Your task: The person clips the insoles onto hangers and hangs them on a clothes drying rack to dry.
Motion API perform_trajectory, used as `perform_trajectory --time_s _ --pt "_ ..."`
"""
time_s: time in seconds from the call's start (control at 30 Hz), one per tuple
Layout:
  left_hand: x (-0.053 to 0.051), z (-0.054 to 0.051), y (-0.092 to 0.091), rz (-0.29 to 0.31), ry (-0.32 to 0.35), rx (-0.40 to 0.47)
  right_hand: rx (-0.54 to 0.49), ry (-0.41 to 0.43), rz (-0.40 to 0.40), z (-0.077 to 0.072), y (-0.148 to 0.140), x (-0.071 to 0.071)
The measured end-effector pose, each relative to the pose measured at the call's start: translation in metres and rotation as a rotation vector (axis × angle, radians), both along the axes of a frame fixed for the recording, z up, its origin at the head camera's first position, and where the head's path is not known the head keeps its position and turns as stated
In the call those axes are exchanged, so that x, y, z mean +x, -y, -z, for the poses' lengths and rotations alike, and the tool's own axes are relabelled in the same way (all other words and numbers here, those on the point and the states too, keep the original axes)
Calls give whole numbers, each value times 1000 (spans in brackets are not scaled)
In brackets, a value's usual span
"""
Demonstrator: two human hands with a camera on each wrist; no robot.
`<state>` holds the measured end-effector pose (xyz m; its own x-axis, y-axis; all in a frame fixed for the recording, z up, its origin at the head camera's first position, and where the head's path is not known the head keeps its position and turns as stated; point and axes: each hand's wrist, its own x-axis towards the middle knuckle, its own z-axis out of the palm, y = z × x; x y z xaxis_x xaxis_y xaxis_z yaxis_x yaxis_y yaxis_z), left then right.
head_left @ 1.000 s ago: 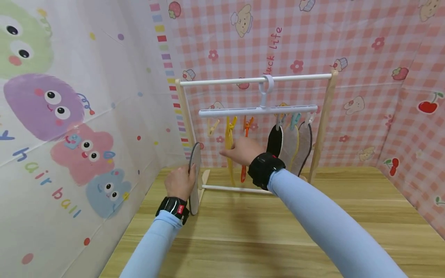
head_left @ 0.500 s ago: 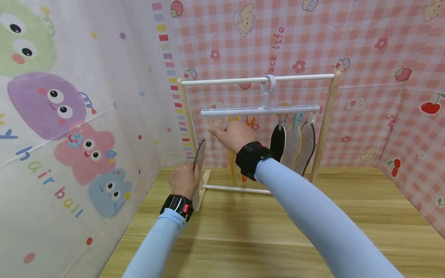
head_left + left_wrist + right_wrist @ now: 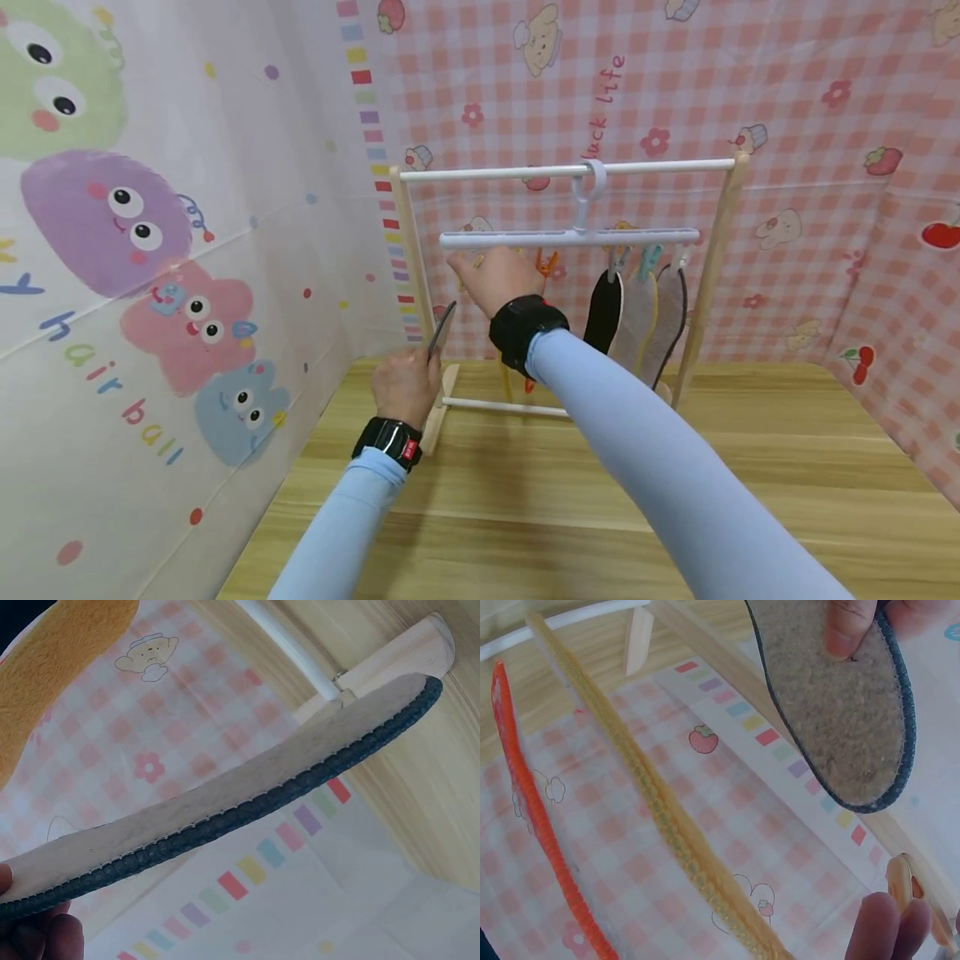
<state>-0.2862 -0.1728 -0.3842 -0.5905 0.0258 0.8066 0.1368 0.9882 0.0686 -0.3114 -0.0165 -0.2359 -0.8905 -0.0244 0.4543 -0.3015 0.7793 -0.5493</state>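
My left hand [image 3: 405, 385] grips a grey insole [image 3: 225, 796] with a dark stitched edge, held upright near the left side of the drying rack; in the right wrist view, its thumb presses on the insole's face. My right hand [image 3: 497, 279] is raised under the left end of the white hanger [image 3: 517, 240]. There its fingers [image 3: 876, 926] pinch a beige clothes peg [image 3: 901, 881], which the hand hides in the head view. Beside it hang a yellow insole [image 3: 656, 806] and an orange one [image 3: 536, 799], both seen edge-on.
Black [image 3: 603, 310], grey yellow-edged [image 3: 636, 321] and grey dark-edged insoles [image 3: 670, 312] hang from pegs at the hanger's right. The hanger hooks over the rack's white top bar [image 3: 495, 173]. Wooden posts [image 3: 708, 279] stand on the wood-grain table [image 3: 495, 517], with patterned cloth walls behind and at the sides.
My right hand has moved left and up, from beside the yellow insole to the beige peg. The left hand has risen slightly and turned the insole, tilting its top to the right.
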Motion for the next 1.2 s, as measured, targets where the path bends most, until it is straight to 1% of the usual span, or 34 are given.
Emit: perform_trajectory --time_s 0.1,0.23,0.37,0.57,0.77,0.97,1.07,1.2 --pt "-1 -1 -2 0 -23 -19 -10 -32 -3 -1 2 -1" --pt "-2 -1 -3 3 -34 -23 11 -33 15 -2 3 -2" --pt "-2 -2 -3 9 -24 -14 42 1 35 -2 4 -2" --pt "-2 -2 -1 2 0 -11 85 49 27 0 5 -3" --pt "-1 -1 1 -4 10 -6 92 58 6 5 4 -6" --pt "-1 0 2 -5 9 -4 111 72 10 10 3 -10" --pt "-2 1 2 -5 6 -4 91 57 10 10 4 -11" --pt "-3 3 2 -5 -8 -11 -63 35 -29 10 7 -12"
